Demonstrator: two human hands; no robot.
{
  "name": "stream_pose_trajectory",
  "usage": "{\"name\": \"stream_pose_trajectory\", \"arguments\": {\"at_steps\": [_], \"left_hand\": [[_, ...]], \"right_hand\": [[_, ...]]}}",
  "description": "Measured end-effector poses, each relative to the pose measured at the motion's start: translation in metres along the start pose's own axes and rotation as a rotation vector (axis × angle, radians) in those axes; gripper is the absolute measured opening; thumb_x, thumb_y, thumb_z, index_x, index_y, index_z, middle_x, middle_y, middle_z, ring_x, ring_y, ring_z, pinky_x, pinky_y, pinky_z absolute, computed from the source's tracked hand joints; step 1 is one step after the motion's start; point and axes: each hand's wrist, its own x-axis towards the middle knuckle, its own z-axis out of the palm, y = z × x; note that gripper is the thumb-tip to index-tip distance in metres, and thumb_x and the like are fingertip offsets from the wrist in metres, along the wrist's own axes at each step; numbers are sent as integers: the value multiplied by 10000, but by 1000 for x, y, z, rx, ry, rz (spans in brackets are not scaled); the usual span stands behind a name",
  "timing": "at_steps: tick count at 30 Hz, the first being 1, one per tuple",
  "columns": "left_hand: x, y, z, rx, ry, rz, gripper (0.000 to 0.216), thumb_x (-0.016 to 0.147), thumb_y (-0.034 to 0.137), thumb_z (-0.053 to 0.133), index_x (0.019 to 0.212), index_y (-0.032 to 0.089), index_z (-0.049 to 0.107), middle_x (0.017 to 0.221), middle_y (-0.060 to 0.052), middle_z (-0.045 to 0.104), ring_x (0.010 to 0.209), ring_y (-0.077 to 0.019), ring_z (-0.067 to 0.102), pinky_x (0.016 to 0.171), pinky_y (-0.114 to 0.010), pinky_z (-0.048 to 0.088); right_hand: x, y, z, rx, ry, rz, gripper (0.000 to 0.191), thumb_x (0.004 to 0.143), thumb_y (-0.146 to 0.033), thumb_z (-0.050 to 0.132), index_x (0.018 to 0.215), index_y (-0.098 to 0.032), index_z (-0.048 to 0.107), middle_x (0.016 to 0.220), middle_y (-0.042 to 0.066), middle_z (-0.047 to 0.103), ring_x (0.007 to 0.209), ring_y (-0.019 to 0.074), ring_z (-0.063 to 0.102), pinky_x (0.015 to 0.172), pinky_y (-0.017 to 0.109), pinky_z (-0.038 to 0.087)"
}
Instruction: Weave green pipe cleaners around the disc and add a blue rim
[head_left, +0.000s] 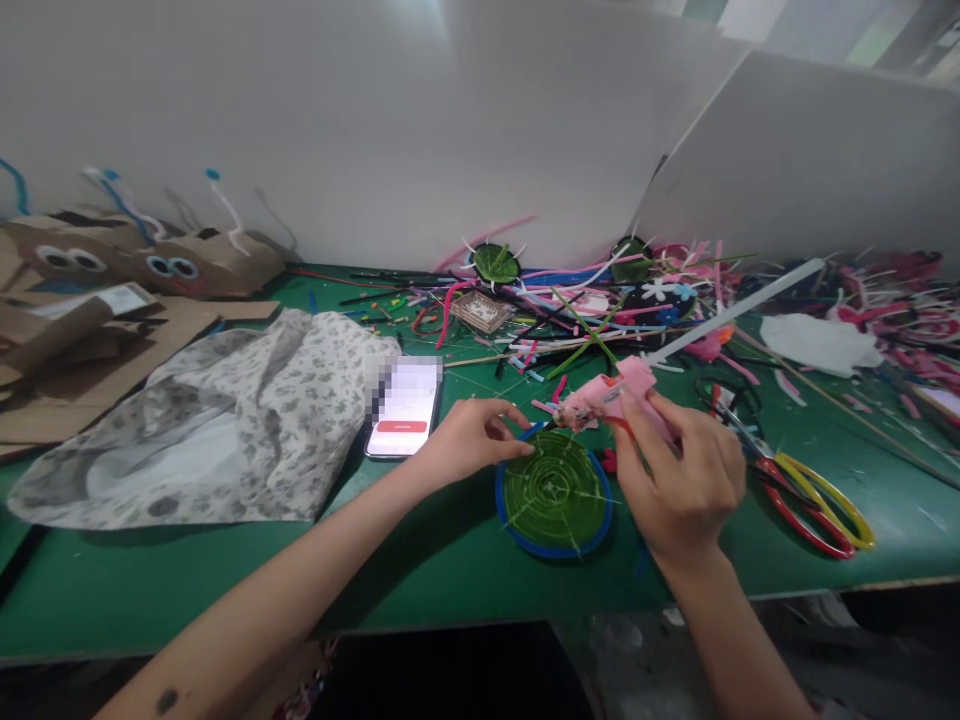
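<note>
A round green coiled disc with a blue rim [553,492] lies flat on the green table [420,570]. My right hand [679,480] is wrapped round a pink glue gun [611,396] with a long white glue stick [739,309] at its back; its nozzle points down-left at the disc's upper edge. My left hand [472,438] rests on the disc's left rim, fingers curled and pinching the blue edge.
A phone [405,408] lies left of my left hand, next to a floral cloth [225,420]. Scissors with red and yellow handles [810,490] lie at the right. Several pipe cleaners [570,300] are strewn behind. Cardboard figures with googly eyes [112,265] stand far left.
</note>
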Motion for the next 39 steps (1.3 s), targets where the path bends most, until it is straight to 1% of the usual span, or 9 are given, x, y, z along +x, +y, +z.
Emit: {"name": "stream_pose_trajectory", "arguments": {"at_steps": [6,9,13,17,21,24,31,39], "left_hand": [[1,-1,1,-1,4,3,261,705,360,737,890,188,669,605,15,664,525,-127,603,522,-215,442],[1,-1,1,1,5,1,260,708,364,735,889,187,674,609,14,667,526,-126,603,522,-211,441],[1,-1,1,35,9,3,262,716,364,725,902,182,695,601,9,665,523,-125,598,516,-208,433],[0,-1,1,64,32,-17,278,710,376,727,909,182,716,596,4,664,508,-120,588,504,-208,425],[0,-1,1,50,25,-24,274,713,370,724,912,183,715,588,8,658,489,-116,586,488,-205,426],[-1,-1,1,52,20,-11,258,711,349,728,908,183,707,605,4,670,515,-121,604,504,-202,438],[-2,0,0,33,30,14,272,709,342,733,925,183,685,605,12,673,519,-119,606,522,-201,446],[-1,-2,1,80,40,0,298,724,379,714,968,210,734,620,-1,685,539,-126,609,525,-213,436]], "right_hand": [[5,-6,-2,-24,19,-42,298,771,-164,682,1062,-227,686,987,84,705,894,236,638,795,361,493],[6,-7,-3,-37,21,-52,304,774,-165,681,1068,-240,681,992,73,705,895,219,639,800,343,486],[5,-7,-1,-15,69,-67,346,756,-155,699,1092,-236,668,977,72,705,896,206,637,806,331,478],[5,-7,-1,5,87,-73,359,736,-135,712,1084,-209,670,963,92,701,892,219,633,798,340,482],[5,-7,-1,4,87,-51,355,756,-139,690,1100,-225,666,977,91,693,905,220,631,805,348,482],[6,-7,-1,11,81,-38,347,751,-140,697,1085,-231,674,981,85,692,906,224,634,803,350,485],[9,-5,-2,-5,105,-55,320,711,-124,732,1026,-165,691,957,126,697,877,251,639,787,372,495],[7,1,-1,-45,80,-72,339,701,-134,743,1031,-182,684,959,108,703,861,250,639,772,367,492]]}}
